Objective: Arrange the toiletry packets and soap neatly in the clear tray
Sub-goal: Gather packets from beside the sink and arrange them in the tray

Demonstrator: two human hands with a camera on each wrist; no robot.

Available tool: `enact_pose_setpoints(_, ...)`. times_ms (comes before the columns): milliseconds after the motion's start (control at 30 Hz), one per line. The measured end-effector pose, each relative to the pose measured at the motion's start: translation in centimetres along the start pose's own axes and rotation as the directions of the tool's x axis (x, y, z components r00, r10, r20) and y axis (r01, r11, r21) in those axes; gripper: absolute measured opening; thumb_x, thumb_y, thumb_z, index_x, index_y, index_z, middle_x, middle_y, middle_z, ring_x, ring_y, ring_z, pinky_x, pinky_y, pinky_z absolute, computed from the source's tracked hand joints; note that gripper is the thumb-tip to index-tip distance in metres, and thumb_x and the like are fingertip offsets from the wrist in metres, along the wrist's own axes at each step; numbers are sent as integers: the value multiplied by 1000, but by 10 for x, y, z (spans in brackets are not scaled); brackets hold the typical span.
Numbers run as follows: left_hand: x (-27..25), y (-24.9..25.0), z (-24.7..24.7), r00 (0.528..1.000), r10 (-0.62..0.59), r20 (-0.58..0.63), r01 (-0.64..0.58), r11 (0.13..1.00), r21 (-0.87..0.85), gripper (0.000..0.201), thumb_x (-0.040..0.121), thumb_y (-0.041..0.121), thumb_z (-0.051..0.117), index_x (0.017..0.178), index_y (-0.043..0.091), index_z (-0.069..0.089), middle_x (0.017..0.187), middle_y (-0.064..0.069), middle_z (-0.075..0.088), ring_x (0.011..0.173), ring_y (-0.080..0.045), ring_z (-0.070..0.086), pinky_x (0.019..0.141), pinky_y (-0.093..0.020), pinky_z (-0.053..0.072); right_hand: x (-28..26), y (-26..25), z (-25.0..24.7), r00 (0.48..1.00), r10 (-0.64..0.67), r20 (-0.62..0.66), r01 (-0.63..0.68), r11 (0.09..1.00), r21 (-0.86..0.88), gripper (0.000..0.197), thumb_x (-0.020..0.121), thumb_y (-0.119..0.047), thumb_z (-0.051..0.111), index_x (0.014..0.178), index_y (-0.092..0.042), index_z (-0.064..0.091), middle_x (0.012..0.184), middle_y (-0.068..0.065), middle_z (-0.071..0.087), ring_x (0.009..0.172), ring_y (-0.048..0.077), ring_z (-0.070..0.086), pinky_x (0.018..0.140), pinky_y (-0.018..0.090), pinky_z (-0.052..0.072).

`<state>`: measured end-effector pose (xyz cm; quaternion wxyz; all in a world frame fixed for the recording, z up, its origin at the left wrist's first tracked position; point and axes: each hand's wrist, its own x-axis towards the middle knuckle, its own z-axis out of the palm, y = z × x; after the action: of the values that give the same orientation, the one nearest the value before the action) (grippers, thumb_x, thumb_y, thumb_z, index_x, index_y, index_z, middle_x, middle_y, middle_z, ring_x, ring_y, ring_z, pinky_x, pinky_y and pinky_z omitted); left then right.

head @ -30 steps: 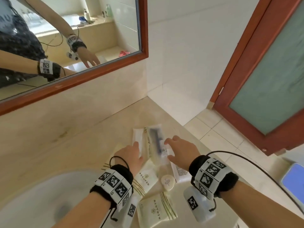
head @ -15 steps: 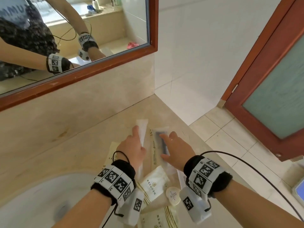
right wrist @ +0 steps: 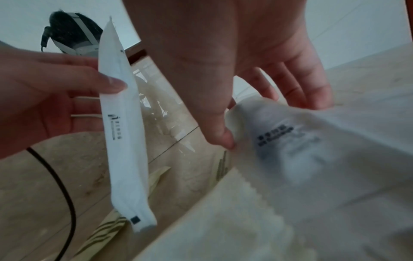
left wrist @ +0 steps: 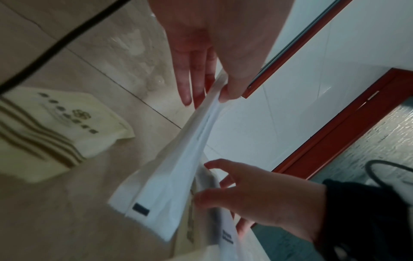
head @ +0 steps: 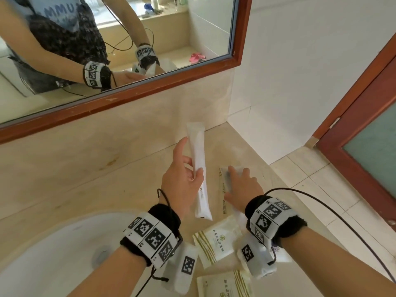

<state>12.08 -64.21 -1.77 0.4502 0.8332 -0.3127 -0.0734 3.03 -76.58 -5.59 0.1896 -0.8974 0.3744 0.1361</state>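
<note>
Two hands; one long white packet; two striped cream packets; one clear-fronted packet

head: worn high, looks forward and down over both wrists at the surface; mirror far left, door far right.
left wrist: very close, low under the left hand, faces along its fingers toward the door; right hand near right.
right wrist: very close, low, faces along the right hand; left hand at left.
shared: long white packet, both hands, striped packet in all three.
</note>
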Motion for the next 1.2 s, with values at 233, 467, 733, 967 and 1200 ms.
enact_pose_setpoints(233,-3,-7,-9,999,-27,-30,26,999,-20,77,82,16,66,143,27,21,81,21,48,62,1,56,61,-11,50,2,-11,-4,996,-51,-78,49,998,-27,55,88,2,46,135,-18,27,126,17,36,99,34,55,74,38,51)
enact_pose_setpoints(467,-13,6,-34,989,-92,-116,74,986,-146,79,82,16,67,142,31,19,84,14,57,66,-3,65,61,-9,52,-4,-28,-37,967,-167,-190,177,983,37,65,83,8,48,138,-21,27,125,16,37,99,33,52,78,40,54)
enact_pose_setpoints(733,-41,3,-90,961,-183,-207,153,976,-153,83,82,14,67,143,31,15,87,2,63,69,-14,68,63,-25,56,-35,-91,-65,891,-382,-244,404,914,46,66,83,7,44,140,-21,28,125,16,40,99,34,53,80,39,51)
enact_pose_setpoints(967,-91,-21,-163,898,-286,-335,250,957,-146,82,81,13,68,143,27,18,90,-6,65,70,-23,68,69,-38,57,-85,-180,-45,759,-626,-180,633,774,-24,65,85,2,47,140,-23,26,126,14,39,98,33,54,80,36,49)
enact_pose_setpoints(1200,-174,-60,-247,749,-437,-498,364,900,-241,80,80,12,68,141,31,19,84,5,65,69,-18,69,70,-40,58,-151,-281,-8,552,-830,-78,827,557,-73,64,87,2,47,141,-24,26,125,11,40,97,30,52,69,27,38)
